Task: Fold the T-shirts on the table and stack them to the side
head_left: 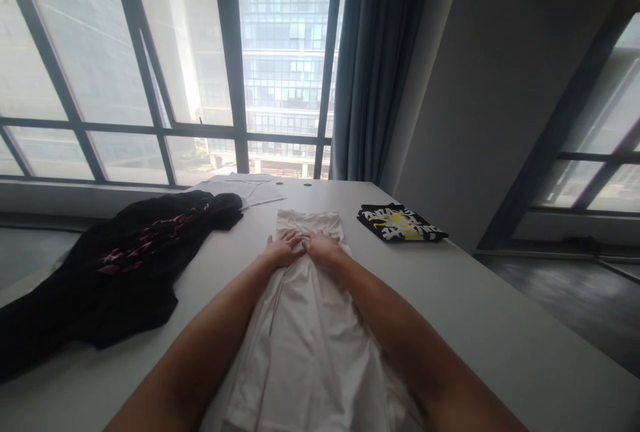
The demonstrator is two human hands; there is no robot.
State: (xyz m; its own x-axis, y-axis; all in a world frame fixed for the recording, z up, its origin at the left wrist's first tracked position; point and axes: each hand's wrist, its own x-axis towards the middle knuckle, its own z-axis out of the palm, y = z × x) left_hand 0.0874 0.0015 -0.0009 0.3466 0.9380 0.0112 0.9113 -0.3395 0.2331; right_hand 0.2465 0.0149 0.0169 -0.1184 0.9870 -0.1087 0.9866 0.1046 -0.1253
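Note:
A long white garment [305,339] lies lengthwise on the table in front of me, with creases along it and a rumpled far end. Whether it is trousers or a top, I cannot tell. My left hand [284,250] rests flat on its far part, fingers spread and pointing away. Close beside it, my right hand [323,248] presses on the same cloth, fingers stretched out, the two thumbs nearly meeting. Both forearms reach over the garment's sides and cover some of its edges.
Left of me, a black garment [135,245] with a pink print is spread over the white table [450,312]. A folded black garment [400,222] with white and yellow print lies at the right edge. White sheets [235,185] lie at the back, before windows and a curtain [380,65].

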